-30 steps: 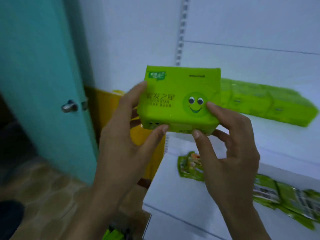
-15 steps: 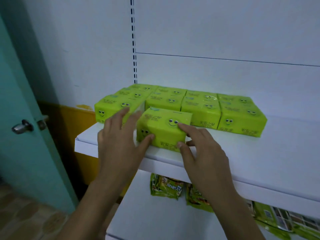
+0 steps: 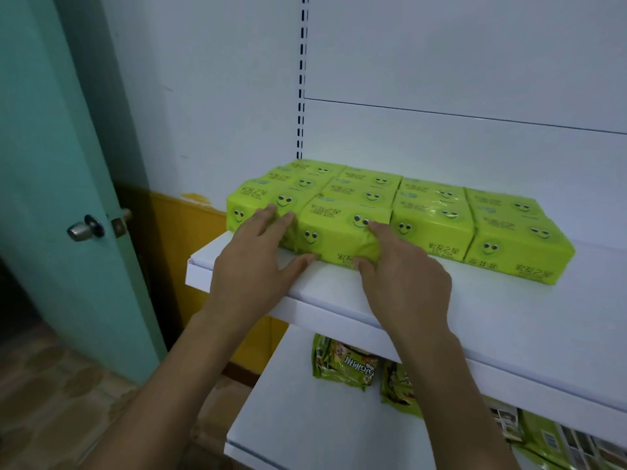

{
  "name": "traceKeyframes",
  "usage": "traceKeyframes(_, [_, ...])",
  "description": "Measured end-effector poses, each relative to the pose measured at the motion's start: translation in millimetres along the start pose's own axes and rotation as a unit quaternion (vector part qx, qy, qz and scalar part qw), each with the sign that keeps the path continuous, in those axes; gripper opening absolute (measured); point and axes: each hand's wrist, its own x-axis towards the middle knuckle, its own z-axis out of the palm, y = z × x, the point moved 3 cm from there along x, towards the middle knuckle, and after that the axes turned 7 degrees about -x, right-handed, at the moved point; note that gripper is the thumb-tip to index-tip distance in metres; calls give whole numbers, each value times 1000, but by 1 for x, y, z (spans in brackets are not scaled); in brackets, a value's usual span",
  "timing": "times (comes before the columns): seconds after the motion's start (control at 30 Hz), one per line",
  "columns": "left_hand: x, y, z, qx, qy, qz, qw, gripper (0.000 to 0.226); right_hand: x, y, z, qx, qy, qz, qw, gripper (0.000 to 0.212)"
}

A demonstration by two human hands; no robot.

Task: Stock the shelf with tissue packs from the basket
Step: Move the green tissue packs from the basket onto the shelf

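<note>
A lime-green, plastic-wrapped tissue pack (image 3: pixel 334 228) printed with smiley faces sits on the white metal shelf (image 3: pixel 492 320). It is second from the left in the front row, set back from the shelf's front lip. Its left and right sides touch the neighbouring packs, and its front face is roughly level with theirs.

The left hand (image 3: pixel 251 262) lies wide and flat. Its straight fingers rest across the top of the leftmost pack, right at the seam with the tissue pack. Its thumb stretches along the shelf surface and touches the tissue pack's lower front edge.

The right hand (image 3: pixel 403 279) holds the tissue pack at its right front corner. The index finger lies on top beside a printed smiley, and the thumb presses the lower front face, so the wrapper is pinched between them. The remaining fingers are tucked behind the hand and cannot be seen clearly.

The other tissue packs (image 3: pixel 437 225) of the same kind form a tight block four columns wide, reaching back towards the white rear panel. A black-slotted upright (image 3: pixel 300 79) rises behind the block's left end.

Below, a lower shelf (image 3: pixel 305 418) carries green snack packets (image 3: pixel 342 364) lying flat. To the left stands a teal door (image 3: pixel 51 147) with a round metal knob (image 3: pixel 84 228).
</note>
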Motion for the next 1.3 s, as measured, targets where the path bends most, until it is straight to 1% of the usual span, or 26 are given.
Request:
traceKeyframes(0.07, [-2, -4, -10, -41, -18, 8, 999, 69, -5, -1, -1, -25, 26, 7, 999, 60])
traceKeyframes(0.1, [-5, -9, -19, -71, -16, 4, 997, 69, -9, -4, -2, -27, 58, 6, 998, 63])
traceKeyframes(0.17, [-18, -23, -41, -110, 4, -4, 994, 67, -18, -17, -8, 8, 140, -15, 990, 62])
traceKeyframes(0.2, [-28, -32, -53, -113, 16, -7, 993, 65, -24, -28, -10, 34, 174, -35, 984, 60])
traceKeyframes(0.27, [-54, -55, -77, -93, 35, -18, 995, 62, -36, -62, -9, 100, 199, -86, 971, 55])
traceKeyframes(0.33, [-85, -85, -100, -69, 33, -48, 996, 62, -51, -108, 2, 184, 171, -146, 957, 51])
traceKeyframes(0.4, [-123, -121, -122, -61, 28, -102, 993, 65, -75, -163, 26, 232, 109, -209, 944, 51])
traceKeyframes(0.5, [-190, -186, -150, -55, 26, -201, 978, 72, -121, -238, 78, 237, -25, -296, 925, 45])
traceKeyframes(0.57, [-242, -230, -162, -76, 27, -284, 955, 80, -154, -276, 123, 200, -132, -341, 909, 41])
traceKeyframes(0.63, [-291, -270, -167, -119, 33, -368, 921, 74, -183, -300, 169, 154, -231, -367, 888, 44])
traceKeyframes(0.7, [-339, -306, -167, -149, 39, -449, 880, 64, -212, -315, 218, 121, -332, -376, 857, 49])
traceKeyframes(0.77, [-384, -337, -159, -167, 45, -518, 838, 60, -237, -321, 266, 76, -433, -377, 815, 45])
traceKeyframes(0.83, [-427, -367, -144, -193, 70, -584, 786, 55, -257, -324, 317, 40, -509, -373, 775, 39])
traceKeyframes(0.93, [-491, -408, -107, -211, 101, -665, 710, 42, -283, -333, 398, 50, -603, -323, 728, 35])
traceKeyframes(1.03, [-557, -438, -47, -229, 86, -726, 642, 27, -311, -336, 490, 50, -699, -233, 675, 33])
traceKeyframes(1.07, [-578, -446, -21, -234, 82, -747, 617, 24, -321, -334, 523, 40, -716, -216, 663, 32])
traceKeyframes(1.1, [-596, -453, 5, -241, 76, -763, 594, 24, -331, -330, 557, 28, -718, -218, 661, 30])
traceKeyframes(1.17, [-625, -469, 60, -251, 57, -793, 552, 34, -350, -319, 626, -12, -707, -252, 661, 25])
traceKeyframes(1.2, [-636, -478, 87, -257, 55, -808, 527, 43, -359, -315, 656, -40, -703, -277, 653, 25])
traceKeyframes(1.23, [-645, -488, 114, -271, 67, -819, 502, 50, -366, -314, 683, -67, -700, -300, 644, 25])
traceKeyframes(1.27, [-651, -498, 141, -283, 87, -824, 482, 52, -373, -313, 711, -84, -700, -315, 635, 26])
traceKeyframes(1.3, [-655, -510, 166, -293, 95, -827, 470, 47, -379, -311, 740, -98, -699, -324, 630, 35])
